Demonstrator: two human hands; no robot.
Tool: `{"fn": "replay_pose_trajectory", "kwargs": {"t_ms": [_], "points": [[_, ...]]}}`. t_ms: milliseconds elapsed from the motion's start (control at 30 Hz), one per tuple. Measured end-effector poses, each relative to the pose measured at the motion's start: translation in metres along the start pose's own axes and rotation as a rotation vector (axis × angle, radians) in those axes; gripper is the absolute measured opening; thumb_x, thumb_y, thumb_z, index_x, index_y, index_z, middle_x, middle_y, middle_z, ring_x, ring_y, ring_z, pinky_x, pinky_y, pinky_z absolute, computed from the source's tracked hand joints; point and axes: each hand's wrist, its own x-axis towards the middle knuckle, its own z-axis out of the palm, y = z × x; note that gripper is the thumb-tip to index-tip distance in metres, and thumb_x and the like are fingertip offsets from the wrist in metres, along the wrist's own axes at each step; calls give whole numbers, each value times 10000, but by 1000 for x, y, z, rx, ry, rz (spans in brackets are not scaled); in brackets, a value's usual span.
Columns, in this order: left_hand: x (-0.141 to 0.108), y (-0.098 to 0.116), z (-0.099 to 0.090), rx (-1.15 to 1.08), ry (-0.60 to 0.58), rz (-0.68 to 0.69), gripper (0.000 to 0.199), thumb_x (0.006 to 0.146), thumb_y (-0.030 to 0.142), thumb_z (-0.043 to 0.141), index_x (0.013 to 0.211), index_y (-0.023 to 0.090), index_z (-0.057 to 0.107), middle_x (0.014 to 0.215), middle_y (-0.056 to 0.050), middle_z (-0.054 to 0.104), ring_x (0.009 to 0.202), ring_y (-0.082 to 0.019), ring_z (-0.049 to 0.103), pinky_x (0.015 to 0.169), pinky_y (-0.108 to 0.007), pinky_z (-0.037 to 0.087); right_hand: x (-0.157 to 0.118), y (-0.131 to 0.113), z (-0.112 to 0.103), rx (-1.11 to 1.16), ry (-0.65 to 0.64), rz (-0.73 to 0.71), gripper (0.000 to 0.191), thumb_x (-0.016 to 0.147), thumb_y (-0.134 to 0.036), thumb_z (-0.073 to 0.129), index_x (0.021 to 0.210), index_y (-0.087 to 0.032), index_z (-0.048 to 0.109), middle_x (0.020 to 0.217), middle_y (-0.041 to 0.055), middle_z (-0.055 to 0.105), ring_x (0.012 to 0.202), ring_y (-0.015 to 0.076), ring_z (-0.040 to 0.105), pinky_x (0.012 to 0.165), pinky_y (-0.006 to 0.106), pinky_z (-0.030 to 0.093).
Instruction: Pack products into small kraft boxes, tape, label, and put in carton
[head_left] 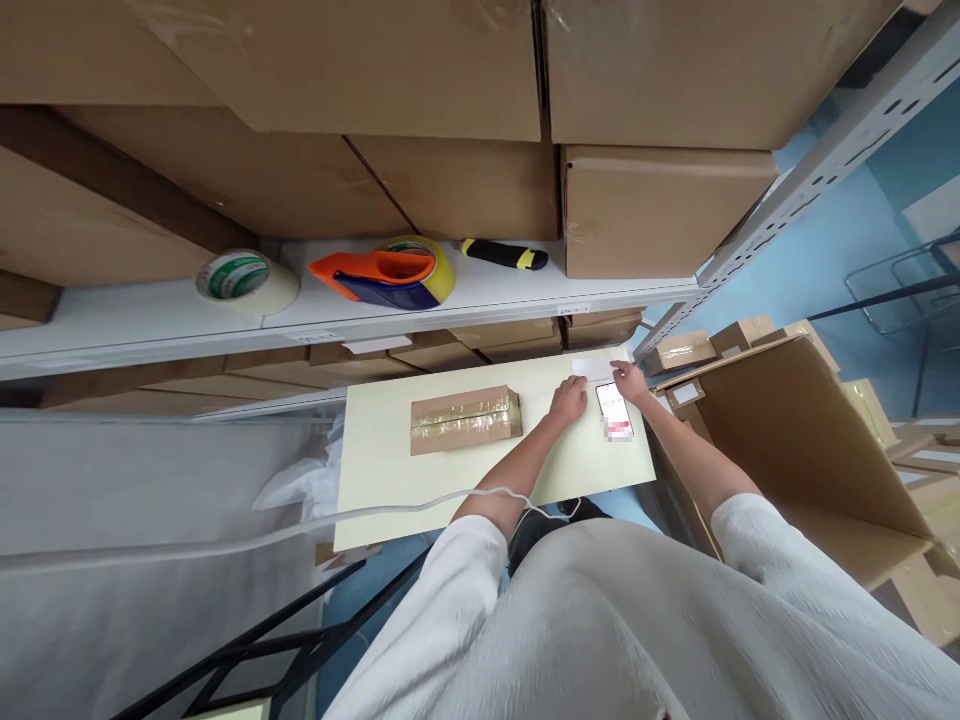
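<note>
Both hands are over the right end of a pale yellow table (pixel 375 480). My left hand (pixel 570 399) rests with fingers curled at the left edge of a small white paper (pixel 592 369). At the paper's right side my right hand (pixel 628 381) has its fingers pinched together; it seems to hold the paper's edge. A phone (pixel 616 411) with a lit screen lies just below the paper, between my forearms. To the left of my left hand sits a closed cardboard box (pixel 466 420) sealed with shiny tape.
On the shelf (pixel 315 325) ahead are a tape roll (pixel 247 283), an orange tape dispenser (pixel 382 275) and a utility knife (pixel 504 254). Cardboard boxes fill the shelving. A large open carton (pixel 795 440) stands at right. A white cable (pixel 300 530) crosses the table's front.
</note>
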Motion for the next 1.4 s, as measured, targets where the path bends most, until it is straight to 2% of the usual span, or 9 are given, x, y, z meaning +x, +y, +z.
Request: {"fn": "replay_pose_trajectory", "kwargs": {"t_ms": [133, 267, 400, 567, 733, 933, 1033, 1133, 1400], "points": [[14, 24, -11, -216, 143, 22, 351, 1050, 209, 525, 1371, 194, 666, 1432, -131, 687, 1300, -267, 659, 1127, -409, 525, 1, -13, -4, 182, 72, -21, 403, 931, -208, 496, 1194, -190, 800, 1256, 110, 806, 1179, 258, 745, 1114, 397, 553], [22, 37, -20, -370, 191, -12, 251, 1024, 188, 621, 1262, 201, 699, 1222, -92, 779, 1104, -232, 744, 1007, -364, 584, 4, -26, -1, 405, 78, -17, 325, 829, -221, 556, 1081, -192, 760, 1094, 103, 818, 1010, 242, 772, 997, 399, 608], [23, 39, -27, -429, 227, -55, 233, 976, 143, 693, 1198, 213, 704, 1112, -68, 800, 1039, -217, 766, 976, -358, 600, 7, -35, 3, 539, 87, 5, 293, 751, -230, 601, 1033, -209, 680, 1014, 82, 795, 964, 230, 767, 910, 370, 624], [24, 38, -32, -474, 243, -106, 256, 941, 123, 736, 1182, 203, 698, 1039, -57, 795, 925, -201, 771, 915, -353, 612, 8, -40, 6, 621, 36, 36, 373, 712, -250, 634, 1084, -230, 642, 919, 28, 770, 856, 218, 749, 807, 349, 621], [25, 36, -34, -469, 245, -128, 270, 914, 123, 735, 1163, 223, 714, 1003, -30, 795, 931, -204, 764, 924, -343, 603, 8, -44, 9, 603, 23, 2, 292, 737, -277, 635, 1027, -246, 639, 872, 11, 748, 870, 224, 739, 809, 354, 614], [22, 32, -37, -413, 257, -99, 248, 925, 54, 610, 1092, 220, 688, 981, -38, 768, 886, -181, 725, 878, -323, 584, 3, -45, 0, 371, 91, -72, 169, 816, -177, 552, 935, -237, 655, 928, 43, 756, 920, 213, 732, 925, 342, 584], [19, 29, -42, -338, 279, -60, 235, 925, 39, 568, 1016, 235, 661, 995, -25, 741, 900, -182, 695, 860, -318, 563, -2, -42, -9, 141, 88, -177, 301, 869, -126, 473, 958, -222, 744, 1073, 81, 776, 1028, 235, 721, 1021, 369, 558], [15, 24, -48, -255, 286, -30, 250, 920, 25, 531, 963, 238, 655, 1021, -26, 724, 943, -195, 683, 881, -327, 554, -6, -38, -16, -20, 71, -245, 434, 900, -89, 446, 1098, -203, 814, 1230, 110, 755, 1153, 243, 702, 1102, 364, 523], [6, 10, -67, -88, 281, -7, 345, 888, 42, 570, 1077, 225, 793, 1179, -84, 749, 1143, -280, 712, 1079, -433, 544, -9, -21, -20, -288, -7, -110, 564, 911, -49, 465, 1358, -181, 783, 1362, 157, 705, 1186, 291, 700, 1129, 380, 504]]}}
